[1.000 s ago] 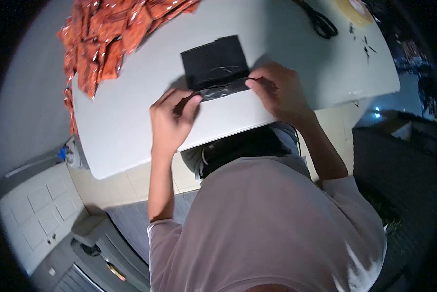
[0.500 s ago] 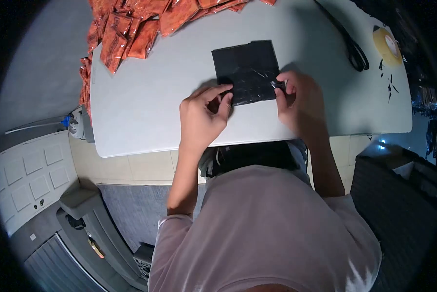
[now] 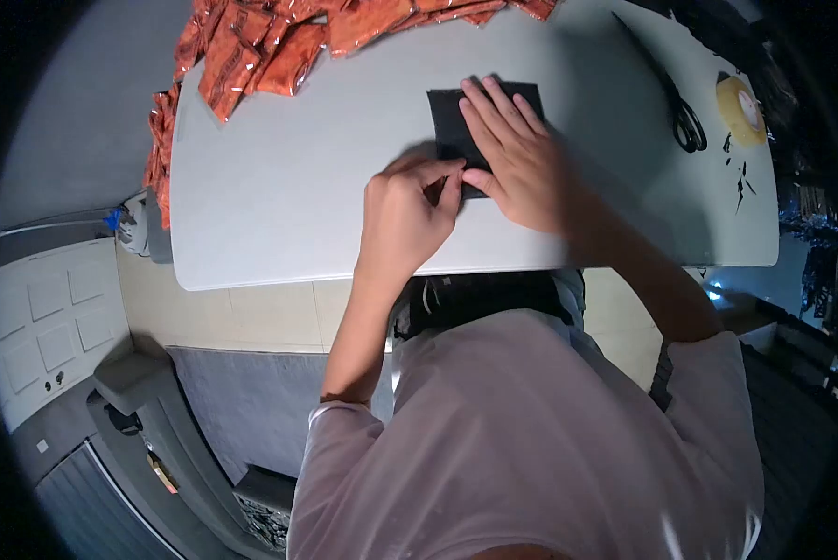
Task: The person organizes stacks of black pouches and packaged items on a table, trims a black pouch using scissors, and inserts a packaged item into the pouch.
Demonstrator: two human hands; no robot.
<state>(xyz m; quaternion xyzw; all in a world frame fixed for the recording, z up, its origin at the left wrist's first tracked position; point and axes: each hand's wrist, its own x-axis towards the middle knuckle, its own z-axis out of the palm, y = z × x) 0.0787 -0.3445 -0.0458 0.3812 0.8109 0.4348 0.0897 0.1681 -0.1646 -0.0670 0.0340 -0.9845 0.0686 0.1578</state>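
A flat, square black packet (image 3: 449, 121) with a slightly shiny plastic surface lies on the white table (image 3: 288, 196) in front of me. My right hand (image 3: 523, 168) rests flat across it, fingers stretched toward its far edge and thumb pointing left. At the packet's lower left side, my left hand (image 3: 408, 210) pinches with thumb and fingertips at its edge. The right thumb tip comes close to the left fingertips. Much of the packet's right half is hidden under my right hand.
Orange clear-wrapped packets (image 3: 372, 26) are heaped along the table's far left edge. Black-handled scissors (image 3: 688, 126) lie to the right. Beyond them sits a roll of yellowish tape (image 3: 741, 110), with small black scraps (image 3: 741, 179) below it.
My right hand has gone from pinching the packet's right edge to lying flat over its top. My left hand still pinches the left side. The view has shifted slightly.
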